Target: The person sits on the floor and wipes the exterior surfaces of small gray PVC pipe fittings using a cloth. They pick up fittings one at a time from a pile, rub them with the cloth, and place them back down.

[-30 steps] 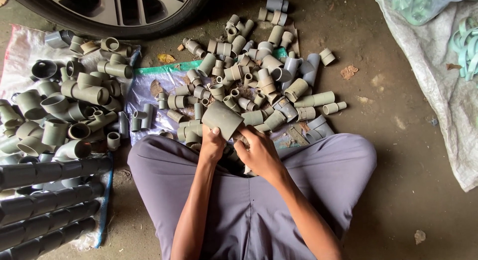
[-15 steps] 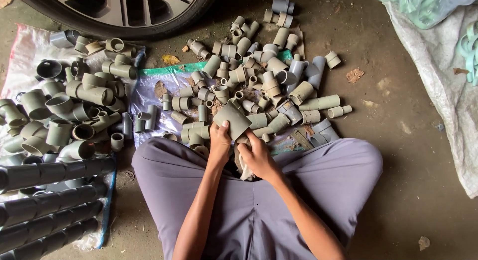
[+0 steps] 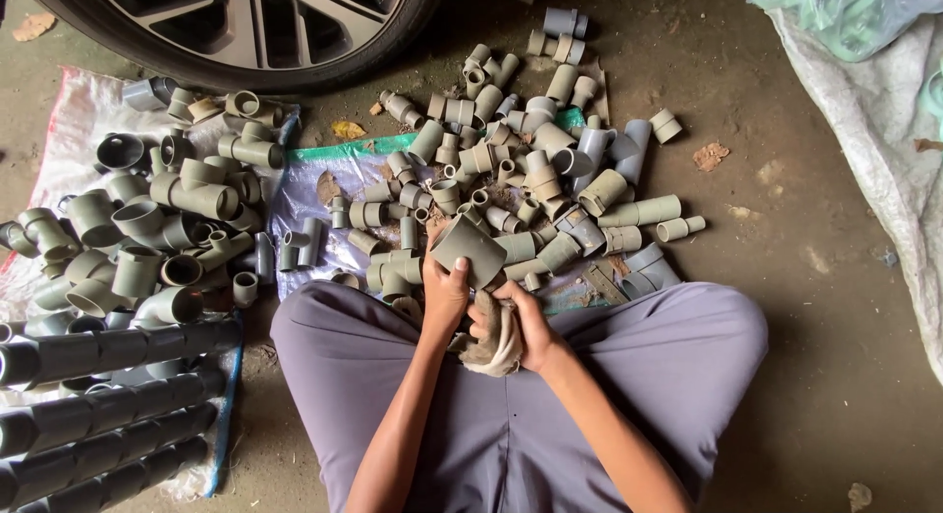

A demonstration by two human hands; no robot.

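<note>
1. Left hand (image 3: 444,295) fingers wrapped round a grey-green plastic pipe coupling (image 3: 468,248), short smooth cylinder, held above the lap at centre.
2. Right hand (image 3: 526,322) fingers closed on a crumpled beige cloth rag (image 3: 494,342), just near of the coupling.
3. Pile of matching grey plastic fittings (image 3: 530,160) lies far, on gritty concrete floor (image 3: 786,228).

The left hand (image 3: 445,295) holds a big grey pipe piece (image 3: 469,250) up by its side. The right hand (image 3: 523,322) is just beside it, gripping a dirty rag (image 3: 491,344). More pipe pieces (image 3: 530,150) lie past both hands.
</note>
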